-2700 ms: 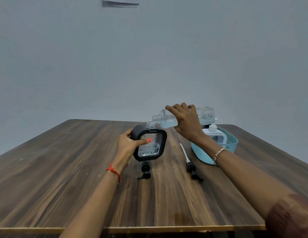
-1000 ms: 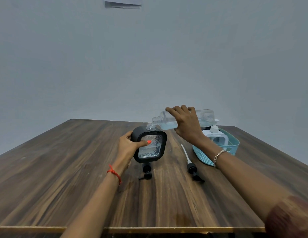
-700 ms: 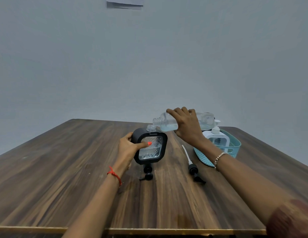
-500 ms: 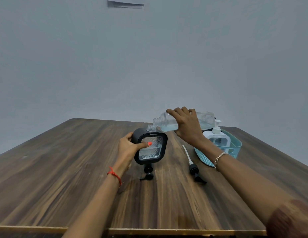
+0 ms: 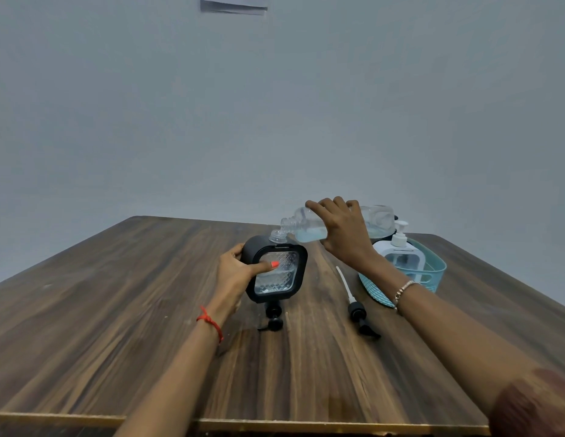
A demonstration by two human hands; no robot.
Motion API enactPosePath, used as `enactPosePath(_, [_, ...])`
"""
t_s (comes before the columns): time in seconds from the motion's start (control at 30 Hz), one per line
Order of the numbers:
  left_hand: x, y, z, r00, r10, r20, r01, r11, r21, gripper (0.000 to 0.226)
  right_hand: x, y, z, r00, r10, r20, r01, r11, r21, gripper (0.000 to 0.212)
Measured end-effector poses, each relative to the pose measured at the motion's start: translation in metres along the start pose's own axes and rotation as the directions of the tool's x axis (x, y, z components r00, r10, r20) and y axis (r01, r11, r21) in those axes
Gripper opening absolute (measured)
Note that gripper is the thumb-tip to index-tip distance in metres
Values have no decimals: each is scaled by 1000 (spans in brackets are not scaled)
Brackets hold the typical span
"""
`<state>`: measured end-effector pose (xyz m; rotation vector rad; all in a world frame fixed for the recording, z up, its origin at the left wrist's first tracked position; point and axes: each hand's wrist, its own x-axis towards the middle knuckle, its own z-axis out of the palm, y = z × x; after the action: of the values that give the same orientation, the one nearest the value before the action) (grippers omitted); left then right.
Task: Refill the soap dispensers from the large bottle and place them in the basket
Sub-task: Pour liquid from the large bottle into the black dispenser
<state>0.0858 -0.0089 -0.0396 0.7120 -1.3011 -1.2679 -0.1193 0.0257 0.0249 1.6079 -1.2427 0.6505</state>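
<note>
Left grip (image 5: 235,272) clasps the black soap dispenser (image 5: 282,280) by its side. Right grip (image 5: 346,236) wraps the tilted large bottle (image 5: 380,219) mid-body; the bottle is probably light, slippery, squeezable plastic.

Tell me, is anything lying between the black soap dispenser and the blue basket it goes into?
Yes. A loose pump with a white tube lies on the table between the black dispenser and the basket, and the right hand holds the large bottle above that gap. A white dispenser already stands in the basket.
</note>
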Motion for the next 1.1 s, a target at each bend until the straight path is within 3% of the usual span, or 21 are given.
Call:
enactPosePath(0.27, [0,0,-1,1000,7,3,-7,1000,-16,43,-1,-1,3,999,36,8,-37,999,38,81])
enactPosePath(0.43, [2,-3,-3,1000,3,8,-3,999,-33,41,-1,-5,0,981,147,124,-173,957,234,73])
enactPosePath(0.57, [5,-2,-5,1000,-3,22,4,998,-57,40,2,-5,-4,904,329,271,-427,695,579,78])
enactPosePath(0.7, [9,0,-10,999,2,32,1,998,-65,41,-2,2,-4,746,494,447,-641,353,681,74])
enactPosePath(0.77, [11,1,-13,999,1,35,2,998,-66,40,-8,6,-1,679,482,554,-690,160,706,68])
enactPosePath(0.83, [13,2,-15,999,3,38,0,998,-62,40,-14,6,4,654,449,608,-694,37,719,65])
enactPosePath(0.93, [15,2,-18,999,5,34,-3,998,-58,39,-19,1,16,634,434,640,-698,-36,715,72])
enactPosePath(1.1, [16,1,-22,999,9,34,-8,999,-46,40,-28,-1,25,605,433,667,-718,-64,693,69])
